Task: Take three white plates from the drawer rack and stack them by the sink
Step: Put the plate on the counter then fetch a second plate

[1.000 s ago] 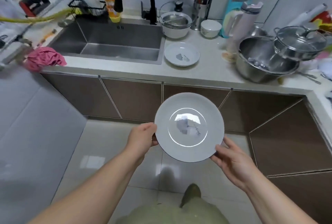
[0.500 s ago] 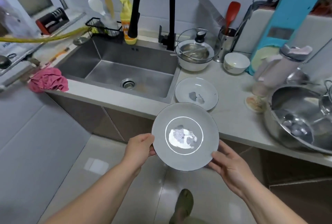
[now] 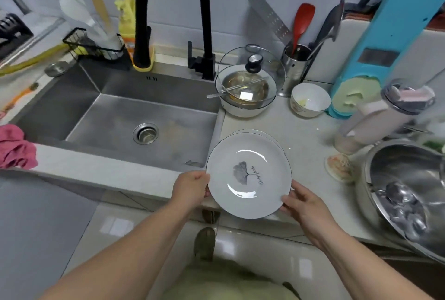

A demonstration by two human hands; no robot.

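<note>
Pale stone surface [image 3: 310,136] runs right of the steel sink [image 3: 115,119], crowded with bowls and pots at its far and right sides. Both hands grip one white plate [image 3: 249,175] by its rim — left hand [image 3: 191,187] on the left edge, right hand [image 3: 302,201] on the near right edge, fingers curled under. It hovers over a second plate [image 3: 258,133] lying just beside the sink.

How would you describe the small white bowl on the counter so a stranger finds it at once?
Start at the sink and move right along the counter, past the lidded glass bowl. The small white bowl sits just in front of the steel utensil holder. Unlike its neighbours, it is open-topped, with a thin dark rim.
</note>
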